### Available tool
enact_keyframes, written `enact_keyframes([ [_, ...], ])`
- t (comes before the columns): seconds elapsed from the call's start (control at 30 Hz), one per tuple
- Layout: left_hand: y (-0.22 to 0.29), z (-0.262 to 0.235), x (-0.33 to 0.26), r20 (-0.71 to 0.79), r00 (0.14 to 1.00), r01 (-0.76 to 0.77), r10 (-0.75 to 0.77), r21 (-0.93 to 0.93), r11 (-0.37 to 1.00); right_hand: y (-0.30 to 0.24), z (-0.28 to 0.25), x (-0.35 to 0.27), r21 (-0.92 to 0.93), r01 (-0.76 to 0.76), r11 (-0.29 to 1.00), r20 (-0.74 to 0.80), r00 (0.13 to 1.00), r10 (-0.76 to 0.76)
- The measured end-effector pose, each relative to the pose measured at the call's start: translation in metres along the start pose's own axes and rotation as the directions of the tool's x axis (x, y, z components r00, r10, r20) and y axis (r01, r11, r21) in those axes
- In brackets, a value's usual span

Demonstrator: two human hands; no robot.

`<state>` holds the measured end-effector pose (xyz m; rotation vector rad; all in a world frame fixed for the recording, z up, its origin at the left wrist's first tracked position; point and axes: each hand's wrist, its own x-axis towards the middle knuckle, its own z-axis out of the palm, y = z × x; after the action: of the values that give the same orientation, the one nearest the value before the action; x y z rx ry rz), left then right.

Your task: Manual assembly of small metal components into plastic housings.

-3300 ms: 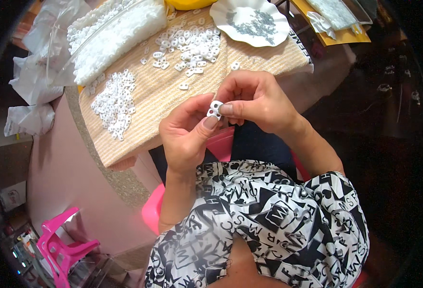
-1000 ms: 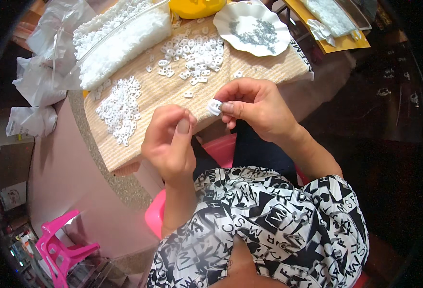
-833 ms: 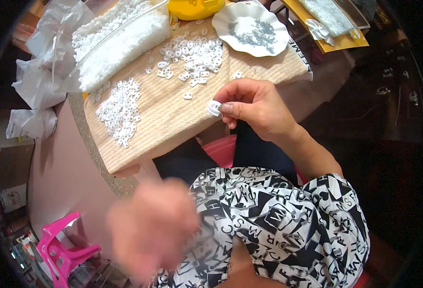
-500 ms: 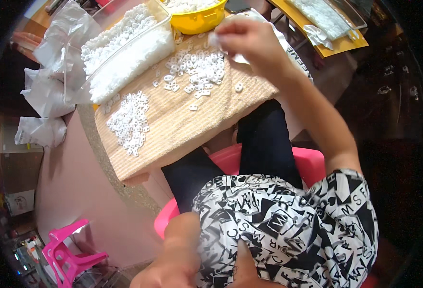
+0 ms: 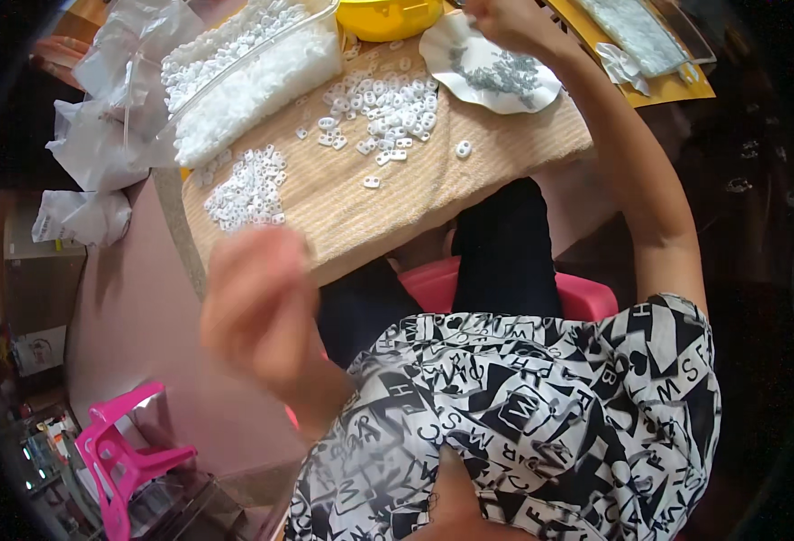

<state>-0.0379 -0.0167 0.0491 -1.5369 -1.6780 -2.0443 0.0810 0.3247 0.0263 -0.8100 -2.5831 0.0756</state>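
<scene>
My right hand (image 5: 511, 20) reaches far forward over a white scalloped plate (image 5: 469, 54) holding small grey parts; the top edge cuts off its fingers, so any grip is hidden. My left hand (image 5: 260, 305) hovers blurred in front of the near edge of a tan board (image 5: 415, 194), above my lap, and I cannot make out anything in it. Loose small white plastic pieces (image 5: 386, 101) lie in the board's middle. A second heap of white pieces (image 5: 248, 185) sits at its left end.
A clear tray of white pieces (image 5: 253, 63) and a yellow bowl (image 5: 388, 13) stand behind the board. Crumpled plastic bags (image 5: 109, 117) lie at the left, a yellow tray (image 5: 658, 50) at the far right. A pink stool (image 5: 118, 451) stands on the floor lower left.
My hands have parted. The right hand, which pinched a small white piece, went up and forward to the plate. The left hand dropped toward my lap, then came back up.
</scene>
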Motion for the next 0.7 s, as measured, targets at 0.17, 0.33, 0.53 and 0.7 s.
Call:
enact_keyframes([
  [0.17, -0.090, 0.009, -0.014, 0.193, 0.895, 0.339, -0.402, 0.291, 0.895, 0.006, 0.011, -0.051, -0.034, -0.024, 0.999, 0.243, 0.970, 0.031],
  [0.33, -0.100, 0.032, -0.026, 0.312, 0.870, 0.287, -0.381, 0.306, 0.908, 0.021, 0.033, -0.062, -0.027, 0.008, 1.000, 0.200, 0.980, -0.003],
  [0.53, -0.100, 0.048, -0.030, 0.367, 0.884, 0.082, -0.290, 0.489, 0.869, 0.019, 0.039, -0.061, 0.024, -0.079, 0.997, 0.167, 0.983, 0.074],
  [0.7, -0.104, 0.055, -0.029, 0.350, 0.892, 0.071, -0.288, 0.518, 0.852, 0.023, 0.035, -0.065, 0.129, -0.087, 0.988, 0.078, 0.994, 0.078],
])
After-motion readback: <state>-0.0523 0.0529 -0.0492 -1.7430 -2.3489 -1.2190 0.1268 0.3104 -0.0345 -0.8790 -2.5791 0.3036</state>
